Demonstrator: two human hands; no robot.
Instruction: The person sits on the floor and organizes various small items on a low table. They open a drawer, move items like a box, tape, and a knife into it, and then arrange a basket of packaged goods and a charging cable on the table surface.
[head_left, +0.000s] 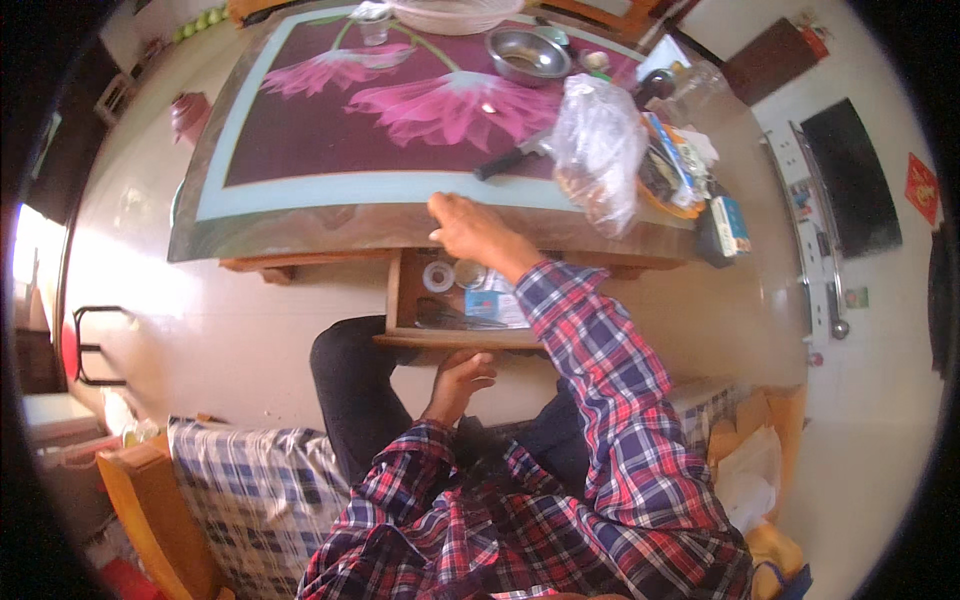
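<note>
My right hand (474, 227) hovers at the table's near edge, above the drawer, with its fingers curled; whether anything is pinched in it is hidden. My left hand (457, 382) is low at the front of the pulled-out wooden drawer (457, 341), fingers loosely bent and nothing visible in them. Inside the drawer lie a white ring-shaped roll (428, 277), a second round item (470, 274), a blue-and-white packet (482, 305) and a dark tool, partly in shadow. A knife (499, 163) with a black handle rests on the table beyond my right hand.
A clear plastic bag (600, 142) covers part of the knife blade. Behind it stand a steel bowl (529, 58), a pink basket (457, 19) and a plastic cup (373, 30). An orange tray (686, 208) of packets and a small box (729, 226) sit at the right edge.
</note>
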